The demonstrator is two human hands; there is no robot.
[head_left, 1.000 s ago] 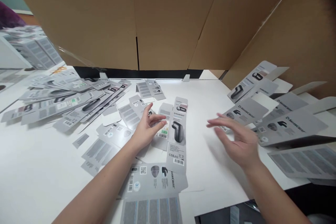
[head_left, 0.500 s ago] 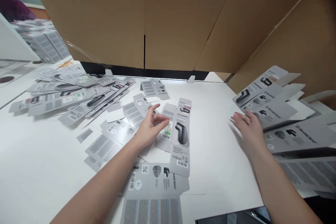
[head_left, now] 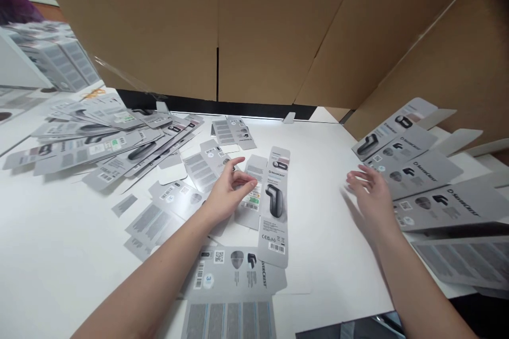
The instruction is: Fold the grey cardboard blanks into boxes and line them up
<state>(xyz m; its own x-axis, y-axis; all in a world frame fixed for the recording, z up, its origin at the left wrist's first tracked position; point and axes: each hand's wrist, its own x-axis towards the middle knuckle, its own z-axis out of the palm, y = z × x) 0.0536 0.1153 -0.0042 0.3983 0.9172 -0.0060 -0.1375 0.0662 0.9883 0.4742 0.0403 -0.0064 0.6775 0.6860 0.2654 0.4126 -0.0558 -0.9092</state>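
Observation:
My left hand hovers over flat printed cartons, its fingers loosely curved and apart, holding nothing. Just right of it lies a narrow grey carton printed with a black device and SilverCrest lettering. Partly under my fingers is another carton with a green label. Nearer to me, a flat carton with a QR code lies partly under the narrow one. My right hand is open and holds nothing, beside a group of partly unfolded cartons at the right; whether it touches them I cannot tell.
Overlapping flat cartons cover the left part of the white table. A tall brown cardboard wall encloses the back and right. Stacked boxes stand at the far left, near a purple sleeve. A dark object shows at the front edge.
My right hand has shifted slightly left, its fingers more curled, and the middle cartons at the right have shifted. My left hand stays nearly in place. The view has moved slightly.

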